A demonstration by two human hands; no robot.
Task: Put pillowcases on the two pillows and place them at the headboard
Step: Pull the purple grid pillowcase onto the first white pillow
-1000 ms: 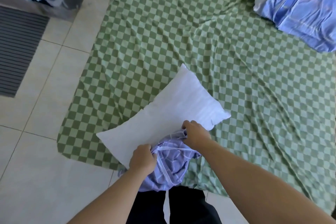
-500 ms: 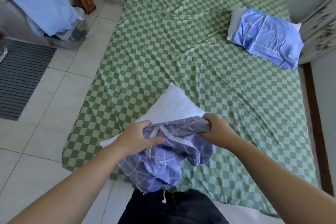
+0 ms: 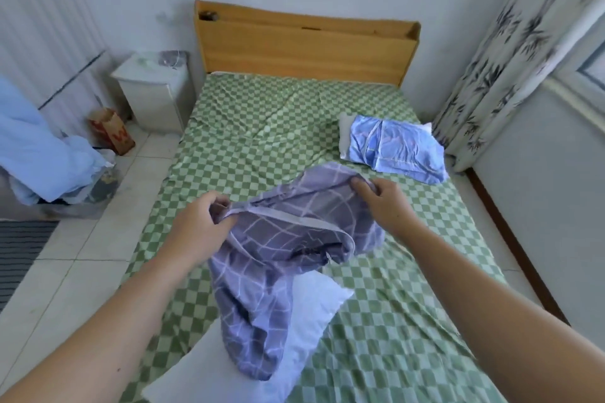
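Both hands pinch the purple grid-patterned pillowcase [image 3: 288,239] by its hemmed opening, left hand [image 3: 196,222] at 9 o'clock and right hand [image 3: 383,203] at 2 o'clock, holding it above the bare white pillow [image 3: 304,321] at the bed's foot. The cloth looks light and limp, likely to sag shut, so gripping the opening's two corners should keep the mouth spread.

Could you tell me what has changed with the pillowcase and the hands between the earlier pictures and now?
Both hands have lifted the purple pillowcase up off the bare white pillow and spread its open edge apart, left hand and right hand each still gripping it. The white pillow stays on the green checked sheet; the blue-cased pillow has not moved.
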